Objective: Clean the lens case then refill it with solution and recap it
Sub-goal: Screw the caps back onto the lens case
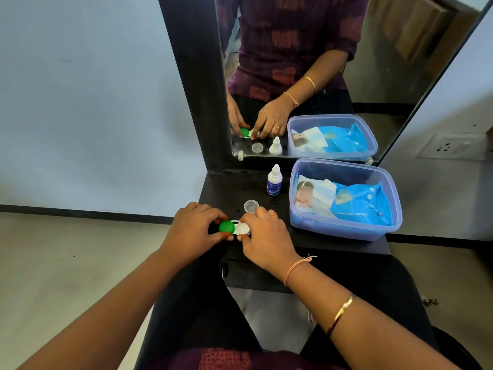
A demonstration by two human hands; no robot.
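mirror (pixel 293 62) stands at the back of the black bench (pixel 333 243). blue tub (pixel 344 228) on the right holds a pack of wipes (pixel 360 206). left hand (pixel 192 231) curls its fingers round the green cap (pixel 226 227) of the lens case (pixel 236 225), which lies near the bench's front. right hand (pixel 266 236) pinches the white cap (pixel 244 228). solution bottle (pixel 274 181) stands upright behind, with a small clear cup (pixel 250 206) between it and the case.

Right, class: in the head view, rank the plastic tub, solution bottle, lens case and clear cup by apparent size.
1. plastic tub
2. solution bottle and lens case: too close to rank, since the case is partly hidden
3. clear cup
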